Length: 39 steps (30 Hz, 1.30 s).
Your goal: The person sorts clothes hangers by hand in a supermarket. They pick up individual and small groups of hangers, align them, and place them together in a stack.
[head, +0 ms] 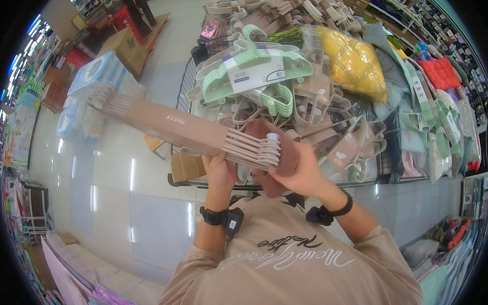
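My left hand (220,169) grips a bundle of beige plastic clothes hangers (252,148) from below, near the middle of its length. A long brown cardboard sleeve (178,122) wraps most of the bundle, which slants to the upper left. In my right hand (299,170) is a reddish-brown cloth (286,151), held against the near end of the hangers. Beyond my hands, mint-green hangers (257,63) with a white printed band lie on a heap of packed hangers. More beige hangers (348,145) in brown sleeves lie to the right of my right hand.
The heap lies on a wire-sided cart or stand (185,82). A yellow cushion in clear plastic (351,62) rests on it, and a phone with a lit screen (209,29) is at its far left. Blue-and-white packs (92,75) and a cardboard box (123,48) stand left on the tiled floor.
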### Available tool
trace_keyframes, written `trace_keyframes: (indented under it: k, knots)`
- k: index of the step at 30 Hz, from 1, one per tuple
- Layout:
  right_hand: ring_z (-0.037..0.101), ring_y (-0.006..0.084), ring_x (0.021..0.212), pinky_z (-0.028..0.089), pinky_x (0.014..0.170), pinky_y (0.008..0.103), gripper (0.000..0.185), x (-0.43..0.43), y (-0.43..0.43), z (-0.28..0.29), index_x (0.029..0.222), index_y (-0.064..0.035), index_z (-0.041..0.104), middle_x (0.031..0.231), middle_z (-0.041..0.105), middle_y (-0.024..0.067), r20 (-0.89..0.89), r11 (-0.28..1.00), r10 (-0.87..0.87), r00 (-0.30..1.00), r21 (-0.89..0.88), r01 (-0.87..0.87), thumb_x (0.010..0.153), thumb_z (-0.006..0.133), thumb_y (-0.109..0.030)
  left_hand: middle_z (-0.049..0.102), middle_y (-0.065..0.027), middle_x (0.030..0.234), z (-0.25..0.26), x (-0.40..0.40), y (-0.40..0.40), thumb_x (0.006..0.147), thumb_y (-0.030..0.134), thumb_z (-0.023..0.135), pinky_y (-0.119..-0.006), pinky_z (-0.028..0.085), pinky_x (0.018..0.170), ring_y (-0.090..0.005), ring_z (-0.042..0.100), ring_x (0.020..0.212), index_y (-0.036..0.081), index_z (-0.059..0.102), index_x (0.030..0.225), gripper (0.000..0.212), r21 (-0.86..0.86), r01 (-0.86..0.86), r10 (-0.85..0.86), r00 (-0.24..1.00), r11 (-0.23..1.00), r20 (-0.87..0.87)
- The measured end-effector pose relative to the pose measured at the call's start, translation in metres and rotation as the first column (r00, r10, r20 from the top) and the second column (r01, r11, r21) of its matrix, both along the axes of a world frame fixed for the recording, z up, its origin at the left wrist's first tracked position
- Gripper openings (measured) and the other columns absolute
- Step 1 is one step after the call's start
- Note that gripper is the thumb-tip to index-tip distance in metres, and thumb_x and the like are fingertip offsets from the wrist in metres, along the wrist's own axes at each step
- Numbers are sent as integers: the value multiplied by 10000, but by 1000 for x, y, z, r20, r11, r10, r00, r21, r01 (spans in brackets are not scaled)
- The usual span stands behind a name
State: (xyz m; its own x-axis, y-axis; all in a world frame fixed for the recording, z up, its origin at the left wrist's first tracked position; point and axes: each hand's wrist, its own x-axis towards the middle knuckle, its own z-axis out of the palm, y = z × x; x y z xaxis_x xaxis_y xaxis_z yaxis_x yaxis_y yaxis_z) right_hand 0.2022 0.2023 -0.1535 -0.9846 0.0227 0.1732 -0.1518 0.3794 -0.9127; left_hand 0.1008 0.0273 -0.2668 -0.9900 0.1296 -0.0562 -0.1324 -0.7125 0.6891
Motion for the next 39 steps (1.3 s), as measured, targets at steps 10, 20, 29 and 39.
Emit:
trace_keyframes:
  k: [10, 20, 29, 39]
  knots:
    - [706, 260, 798, 547, 763, 367, 457, 0, -26, 5, 1164, 29, 596, 908, 724, 162, 54, 971, -221, 974, -85, 225, 735, 716, -72, 507, -110, 1377, 17, 12, 10, 988, 49, 542, -382, 413, 1059, -227, 508, 1252, 28, 401, 1395, 431, -131, -97, 104, 993, 987, 50]
    - [527, 79, 667, 489, 623, 281, 309, -1, -29, -4, 997, 42, 626, 760, 639, 66, -58, 964, -101, 993, -252, 83, 699, 681, -19, 629, -195, 1203, 19, -1, 13, 1015, 230, 489, -380, 499, 987, -272, 625, 1126, 28, 493, 1257, 316, -24, 180, -180, 945, 983, -275]
    - [614, 173, 664, 507, 670, 298, 400, 2, -25, 12, 967, 48, 660, 761, 660, 98, -153, 993, -52, 987, -110, 35, 621, 757, -129, 498, -221, 1434, 29, -6, 24, 1019, 430, 421, -435, 469, 1039, -301, 548, 1237, 61, 505, 1324, 485, 136, 463, -425, 874, 876, -236]
    - [657, 268, 769, 501, 725, 354, 352, -13, -41, 28, 945, -16, 668, 865, 696, 127, -434, 966, -260, 862, -118, 232, 629, 786, -118, 560, -88, 1376, -11, 37, 39, 962, 259, 608, -371, 435, 1068, -201, 529, 1272, 54, 480, 1407, 507, -84, 620, -626, 770, 780, -121]
